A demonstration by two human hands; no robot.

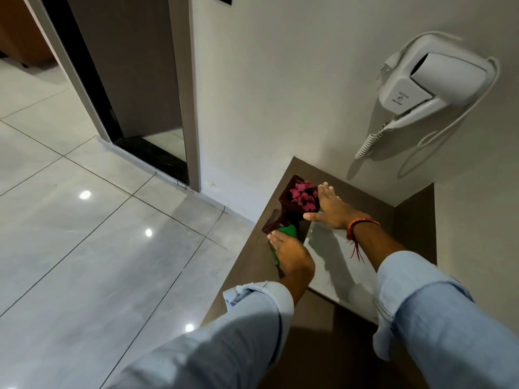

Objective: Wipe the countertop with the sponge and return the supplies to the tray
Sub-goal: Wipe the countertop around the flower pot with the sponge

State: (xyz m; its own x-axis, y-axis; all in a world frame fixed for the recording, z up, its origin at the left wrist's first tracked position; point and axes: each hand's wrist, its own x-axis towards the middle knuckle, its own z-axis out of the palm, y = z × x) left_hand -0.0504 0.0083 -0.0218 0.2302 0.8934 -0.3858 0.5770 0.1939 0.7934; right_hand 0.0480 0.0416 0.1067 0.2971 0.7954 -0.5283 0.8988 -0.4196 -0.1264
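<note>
My left hand (292, 256) presses a green sponge (288, 233) flat on the brown countertop (252, 265) near its left edge. Only the sponge's front end and a strip on the left show past my fingers. The sponge touches the foot of a dark wooden vase (283, 204) that holds pink petals (303, 193). My right hand (331, 211) rests with fingers spread against the right side of the vase's top, not wrapped around it. A pale glossy tray (337, 265) lies on the countertop between my forearms.
A white wall-mounted hair dryer (438, 80) with a coiled cord (368, 141) hangs above the counter's back right corner. The counter's left edge drops to a glossy tiled floor (92, 234). A doorway (134, 80) opens at the upper left.
</note>
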